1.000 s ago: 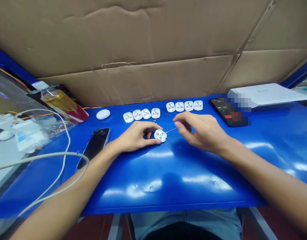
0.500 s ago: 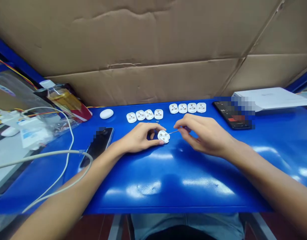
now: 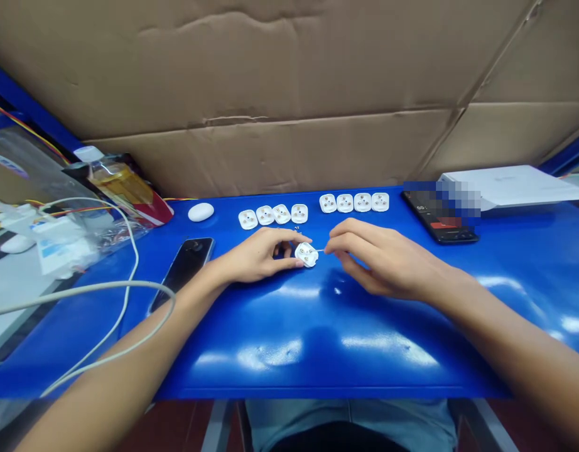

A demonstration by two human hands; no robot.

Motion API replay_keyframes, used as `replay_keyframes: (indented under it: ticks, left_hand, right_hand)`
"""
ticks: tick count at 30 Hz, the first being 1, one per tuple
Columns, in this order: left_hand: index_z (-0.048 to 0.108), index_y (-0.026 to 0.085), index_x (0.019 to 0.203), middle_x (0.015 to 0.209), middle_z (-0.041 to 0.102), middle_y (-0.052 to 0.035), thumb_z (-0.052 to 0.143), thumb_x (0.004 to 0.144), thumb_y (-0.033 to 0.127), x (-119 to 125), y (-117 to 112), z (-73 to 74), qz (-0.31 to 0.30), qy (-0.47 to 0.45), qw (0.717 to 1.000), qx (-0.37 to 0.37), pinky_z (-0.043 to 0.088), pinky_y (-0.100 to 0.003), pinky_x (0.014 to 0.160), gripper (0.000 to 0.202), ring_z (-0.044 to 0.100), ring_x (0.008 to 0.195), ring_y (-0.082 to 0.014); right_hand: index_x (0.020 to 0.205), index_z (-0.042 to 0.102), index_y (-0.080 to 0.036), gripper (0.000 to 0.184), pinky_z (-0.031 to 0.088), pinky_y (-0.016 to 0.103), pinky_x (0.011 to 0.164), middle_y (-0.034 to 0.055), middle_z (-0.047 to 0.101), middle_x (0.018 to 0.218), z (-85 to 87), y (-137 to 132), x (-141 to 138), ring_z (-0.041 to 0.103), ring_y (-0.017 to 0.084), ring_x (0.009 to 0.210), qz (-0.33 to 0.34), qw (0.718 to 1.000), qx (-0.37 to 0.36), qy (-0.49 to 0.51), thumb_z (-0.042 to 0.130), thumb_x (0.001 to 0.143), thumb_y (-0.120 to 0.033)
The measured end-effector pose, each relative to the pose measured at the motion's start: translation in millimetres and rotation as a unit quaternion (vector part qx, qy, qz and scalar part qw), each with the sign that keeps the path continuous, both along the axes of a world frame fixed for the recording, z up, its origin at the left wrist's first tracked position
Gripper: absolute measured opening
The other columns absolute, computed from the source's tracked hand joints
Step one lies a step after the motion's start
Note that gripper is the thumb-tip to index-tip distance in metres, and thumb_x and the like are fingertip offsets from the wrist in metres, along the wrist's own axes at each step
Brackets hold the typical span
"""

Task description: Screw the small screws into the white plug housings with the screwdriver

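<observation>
My left hand pinches a small white plastic piece between thumb and index finger, just above the blue table. Rounded in outline, the piece shows several metal contacts on its upturned face. My right hand is closed on a thin metal tool, of which only a short length shows; the rest is hidden by the fingers. The tool's tip meets the right edge of the white piece. Behind my hands lie similar white pieces in two groups, a left row and a right row, contacts up.
At the left are a dark phone, a white oval object, a bottle of yellow liquid and a looping white cable. Another phone and a white box lie right. Cardboard walls the back.
The white piece and my left hand have shifted slightly left. My right hand has come a little closer to the piece, and less of the tool shows.
</observation>
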State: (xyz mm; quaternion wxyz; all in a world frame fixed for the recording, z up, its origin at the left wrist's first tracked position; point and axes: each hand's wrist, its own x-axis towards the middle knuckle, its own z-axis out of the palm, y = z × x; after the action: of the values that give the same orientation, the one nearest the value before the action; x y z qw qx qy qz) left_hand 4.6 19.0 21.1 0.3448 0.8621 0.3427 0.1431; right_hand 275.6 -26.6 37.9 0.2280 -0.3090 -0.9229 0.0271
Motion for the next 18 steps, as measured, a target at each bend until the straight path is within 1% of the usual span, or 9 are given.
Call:
replay_keyframes:
  ticks: [2,3,5,6,8,11,14,16,18]
  left_hand:
    - [0.070,0.019,0.133,0.091,0.072,-0.0039,0.072,0.095,0.043,1.1,-1.0,1.0,0.003,0.003,1.000,-0.006,0.046,-0.027,0.069,0.045,0.061,0.077,-0.0167]
    - [0.070,0.019,0.132,0.092,0.073,-0.0040,0.072,0.095,0.042,1.5,-1.4,1.2,0.004,0.003,1.000,-0.007,0.046,-0.027,0.069,0.045,0.061,0.077,-0.0166]
    - [0.071,0.019,0.132,0.092,0.073,-0.0042,0.073,0.094,0.042,1.8,-1.6,0.9,0.007,0.003,1.000,-0.010,0.045,-0.027,0.069,0.045,0.060,0.076,-0.0163]
    - [0.071,0.019,0.132,0.091,0.072,-0.0043,0.073,0.094,0.043,1.5,-1.4,0.4,0.009,0.004,1.000,-0.010,0.045,-0.027,0.068,0.045,0.059,0.076,-0.0163]
    - [0.071,0.019,0.132,0.091,0.072,-0.0044,0.073,0.093,0.044,0.6,-0.3,-1.1,0.015,0.003,1.000,-0.007,0.046,-0.027,0.069,0.046,0.060,0.077,-0.0169]
    - [0.070,0.019,0.134,0.091,0.072,-0.0048,0.071,0.095,0.045,-0.8,1.3,-2.8,0.017,0.006,1.000,-0.002,0.047,-0.027,0.071,0.047,0.061,0.078,-0.0176]
    - [0.069,0.018,0.135,0.094,0.072,-0.0051,0.070,0.096,0.045,-1.0,1.0,-2.3,0.009,0.003,1.000,0.005,0.047,-0.027,0.071,0.047,0.061,0.078,-0.0170]
    - [0.069,0.018,0.135,0.097,0.073,-0.0053,0.070,0.096,0.044,-0.4,0.0,-1.3,0.004,-0.002,1.000,0.007,0.047,-0.027,0.072,0.046,0.061,0.079,-0.0170]
    - [0.069,0.018,0.134,0.096,0.073,-0.0052,0.069,0.096,0.044,0.4,-0.8,-0.5,0.002,-0.001,1.000,0.005,0.047,-0.027,0.071,0.046,0.062,0.079,-0.0173]
  right_hand:
    - [0.120,0.061,-0.016,0.023,0.053,0.035,0.073,0.0138,0.073,0.108,-3.1,1.0,0.8,0.071,0.026,0.092,-0.042,0.998,0.035,0.001,0.049,0.106,-0.031]
    - [0.120,0.061,-0.015,0.025,0.051,0.034,0.069,0.0128,0.074,0.102,-4.5,1.7,1.3,0.071,0.026,0.086,-0.068,0.996,0.052,0.000,0.051,0.106,-0.034]
    - [0.116,0.062,-0.016,0.024,0.046,0.032,0.061,0.0076,0.074,0.086,-6.5,3.1,2.1,0.070,0.023,0.073,-0.102,0.993,0.066,-0.003,0.052,0.107,-0.035]
    - [0.114,0.062,-0.017,0.020,0.044,0.031,0.060,0.0055,0.073,0.083,-6.9,3.8,2.3,0.069,0.022,0.069,-0.104,0.993,0.064,-0.002,0.052,0.107,-0.033]
    - [0.113,0.061,-0.019,0.015,0.046,0.031,0.063,0.0045,0.074,0.087,-6.6,4.8,2.3,0.069,0.021,0.073,-0.078,0.996,0.044,0.006,0.052,0.106,-0.027]
    - [0.114,0.060,-0.020,0.014,0.051,0.033,0.074,0.0080,0.072,0.102,-4.2,5.5,2.2,0.068,0.022,0.088,-0.022,1.000,0.020,0.001,0.049,0.105,-0.021]
    - [0.114,0.060,-0.018,0.018,0.052,0.036,0.080,0.0121,0.069,0.107,-2.2,4.7,2.5,0.066,0.025,0.095,0.013,0.999,0.030,-0.011,0.044,0.105,-0.018]
    - [0.118,0.060,-0.015,0.020,0.052,0.036,0.080,0.0138,0.070,0.108,-1.9,2.9,1.8,0.067,0.026,0.096,-0.003,0.999,0.044,-0.007,0.046,0.106,-0.023]
    - [0.116,0.062,-0.015,0.024,0.051,0.035,0.071,0.0118,0.073,0.098,-2.2,0.8,0.2,0.069,0.025,0.086,-0.049,0.997,0.055,-0.013,0.048,0.107,-0.032]
